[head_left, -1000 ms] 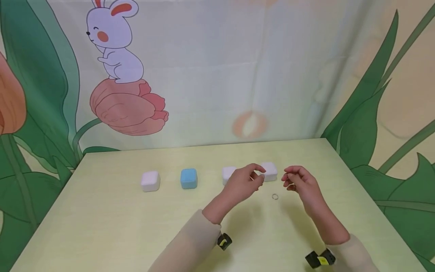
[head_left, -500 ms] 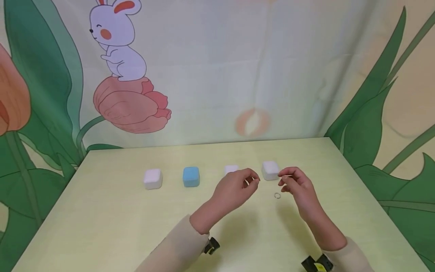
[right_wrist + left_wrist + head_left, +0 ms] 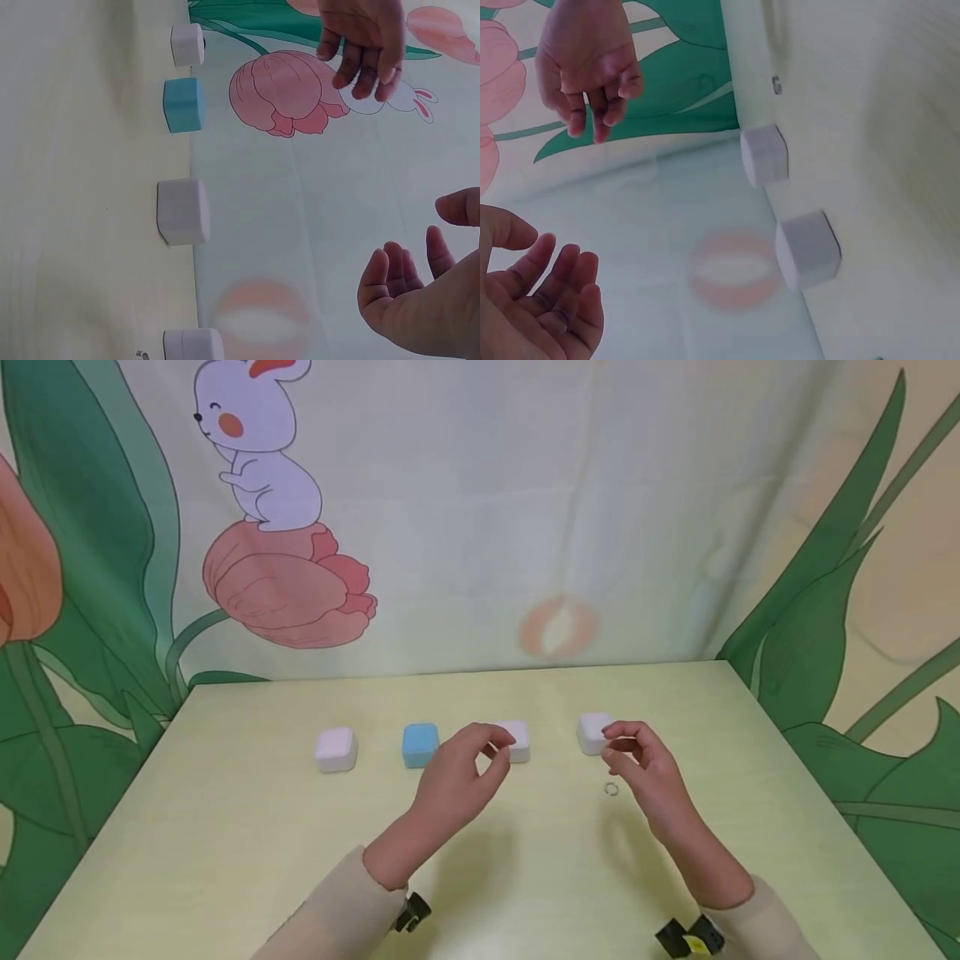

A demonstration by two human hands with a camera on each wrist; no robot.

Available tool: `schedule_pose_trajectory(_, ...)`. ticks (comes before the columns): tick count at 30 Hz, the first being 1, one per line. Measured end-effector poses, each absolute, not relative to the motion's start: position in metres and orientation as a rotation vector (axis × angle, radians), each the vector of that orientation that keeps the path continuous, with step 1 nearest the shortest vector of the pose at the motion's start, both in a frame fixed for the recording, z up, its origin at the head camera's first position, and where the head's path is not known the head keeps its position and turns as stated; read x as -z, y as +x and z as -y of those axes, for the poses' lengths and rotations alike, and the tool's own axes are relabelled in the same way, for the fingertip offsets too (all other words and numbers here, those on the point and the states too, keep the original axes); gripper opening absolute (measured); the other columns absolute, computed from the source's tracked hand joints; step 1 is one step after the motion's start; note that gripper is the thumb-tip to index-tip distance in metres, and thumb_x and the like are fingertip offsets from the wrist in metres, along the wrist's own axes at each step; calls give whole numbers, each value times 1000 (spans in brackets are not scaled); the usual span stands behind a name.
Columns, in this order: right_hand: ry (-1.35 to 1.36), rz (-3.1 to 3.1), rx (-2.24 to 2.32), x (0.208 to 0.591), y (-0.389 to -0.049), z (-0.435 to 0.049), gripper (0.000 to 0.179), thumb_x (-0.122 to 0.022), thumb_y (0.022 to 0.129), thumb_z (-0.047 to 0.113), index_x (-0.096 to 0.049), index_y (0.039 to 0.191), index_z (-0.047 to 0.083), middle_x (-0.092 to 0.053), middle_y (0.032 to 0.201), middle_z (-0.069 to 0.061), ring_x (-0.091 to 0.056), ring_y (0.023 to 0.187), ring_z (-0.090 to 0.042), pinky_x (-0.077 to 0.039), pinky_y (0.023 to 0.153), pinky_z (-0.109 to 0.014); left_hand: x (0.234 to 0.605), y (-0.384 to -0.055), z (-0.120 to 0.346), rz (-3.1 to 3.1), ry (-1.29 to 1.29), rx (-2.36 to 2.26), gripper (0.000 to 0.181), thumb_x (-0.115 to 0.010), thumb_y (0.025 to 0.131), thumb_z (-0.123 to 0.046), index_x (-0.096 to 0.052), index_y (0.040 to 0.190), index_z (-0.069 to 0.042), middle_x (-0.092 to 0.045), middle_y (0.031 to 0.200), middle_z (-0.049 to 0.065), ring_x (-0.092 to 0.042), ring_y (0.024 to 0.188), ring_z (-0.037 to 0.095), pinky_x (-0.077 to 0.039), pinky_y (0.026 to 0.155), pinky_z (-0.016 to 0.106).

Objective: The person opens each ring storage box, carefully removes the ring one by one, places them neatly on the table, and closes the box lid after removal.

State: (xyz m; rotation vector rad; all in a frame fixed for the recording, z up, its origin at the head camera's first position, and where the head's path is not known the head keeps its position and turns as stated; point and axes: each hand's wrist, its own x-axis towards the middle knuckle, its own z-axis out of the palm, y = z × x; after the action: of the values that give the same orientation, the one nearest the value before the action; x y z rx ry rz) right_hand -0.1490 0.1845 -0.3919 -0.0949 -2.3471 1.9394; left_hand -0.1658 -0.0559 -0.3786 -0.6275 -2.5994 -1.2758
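Observation:
My left hand (image 3: 459, 777) hovers above the table before the blue rounded cube-shaped box (image 3: 418, 745) and a white one (image 3: 518, 741). Its fingers are loosely bent, thumb apart, with nothing held; the left wrist view shows the bare palm (image 3: 544, 307). My right hand (image 3: 648, 781) is also in the air, in front of the rightmost white box (image 3: 591, 733), which its fingertips partly cover in the head view. Nothing lies between its fingers and thumb. A small metal ring (image 3: 611, 789) rests on the table left of the right hand.
Another white box (image 3: 335, 749) stands at the left end of the row. The pale yellow table (image 3: 225, 843) ends at a printed curtain (image 3: 450, 543) with a rabbit and flowers. Each sleeve carries a black wrist camera (image 3: 412, 912).
My left hand has moved left, away from the right hand, uncovering part of the white box behind it. My right hand has shifted slightly left. The boxes and ring stay put.

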Motion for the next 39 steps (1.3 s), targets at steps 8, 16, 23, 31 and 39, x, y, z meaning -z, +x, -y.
schedule_pose_trajectory(8, -69, 2359, -1928, 390, -154, -183, 27, -54, 102, 6, -51, 127, -3, -52, 131, -5, -56, 102, -2, -52, 83, -16, 381, -176, 68, 2576, -599, 1310, 23, -59, 97, -9, -67, 118, -5, -72, 114, 12, -69, 100, 27, -49, 70, 25)
schedule_pose_trajectory(16, -14, 2366, -1929, 403, -166, -176, 34, -60, 100, 10, -58, 133, 4, -61, 116, 15, -60, 103, -2, -51, 83, -16, 388, -198, 76, 2561, -594, 1516, 42, -58, 97, -5, -53, 139, 1, -61, 136, 22, -64, 122, 37, -58, 90, 45)
schedule_pose_trajectory(23, -84, 2336, -1987, 415, -187, -164, 41, -57, 99, 4, -57, 140, 4, -62, 134, -4, -58, 111, -4, -50, 89, -12, 403, -219, 81, 2683, -547, 1616, 59, -59, 96, -5, -41, 152, 1, -51, 152, 24, -54, 140, 40, -53, 105, 53)
schedule_pose_trajectory(31, -108, 2330, -1978, 423, -203, -157, 41, -58, 98, 2, -57, 139, 0, -58, 142, -19, -58, 101, 2, -49, 86, -10, 416, -228, 79, 2757, -540, 1578, 62, -59, 96, -6, -38, 154, 0, -51, 153, 23, -51, 142, 41, -51, 109, 53)
schedule_pose_trajectory(39, -28, 2395, -1950, 436, -221, -154, 47, -60, 95, 1, -54, 142, 0, -54, 148, -23, -56, 128, -36, -47, 84, -8, 428, -239, 72, 2796, -586, 1613, 69, -63, 94, -2, -34, 157, -2, -41, 161, 24, -44, 147, 42, -48, 113, 54)
